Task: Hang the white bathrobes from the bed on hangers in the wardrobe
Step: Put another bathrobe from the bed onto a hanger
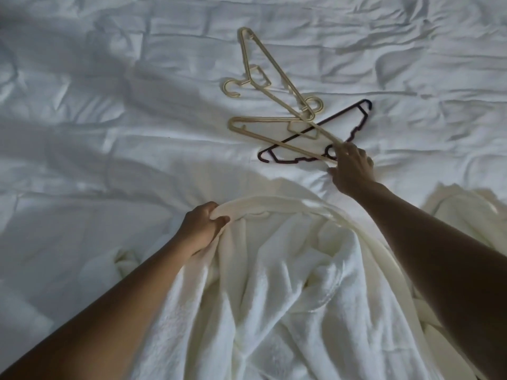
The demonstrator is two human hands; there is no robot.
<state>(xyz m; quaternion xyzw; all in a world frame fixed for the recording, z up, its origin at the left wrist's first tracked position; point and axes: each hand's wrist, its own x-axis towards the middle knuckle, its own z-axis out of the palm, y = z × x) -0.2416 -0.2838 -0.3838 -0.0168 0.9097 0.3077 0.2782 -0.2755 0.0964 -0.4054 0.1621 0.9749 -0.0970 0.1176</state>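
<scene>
I am looking down on the bed (109, 105), whose rumpled white cover fills the view out to its left, top and right edges. The left hand (204, 226) has its grip closed on the thick rolled collar edge of a white bathrobe (274, 283), fingers curled under the band and thumb over it, lifting that edge a little off the cover. From there the collar arcs to the right and passes under the right forearm, while the rest of the robe falls in loose folds toward me and runs off the bottom edge. A second bathrobe (466, 209) lies bunched at the right edge, beyond the right forearm and apart from the first. The right hand (352, 171) reaches past the collar to the pile of hangers, and its grip is narrow: the fingertips close over the near corner of the near gold hanger (263, 119), with the thumb low on the bedding side. That hanger lies across the black hanger (366, 106), whose hook sits just under the fingers. The far gold hanger (245, 56) stretches away from the pile, its lower end overlapping the hook of the near gold one. All three lie flat in the middle of the bed, right of centre. The widest open stretch of cover is to the left of the hangers and above the left hand; there is another strip beyond the hangers toward the top edge.
</scene>
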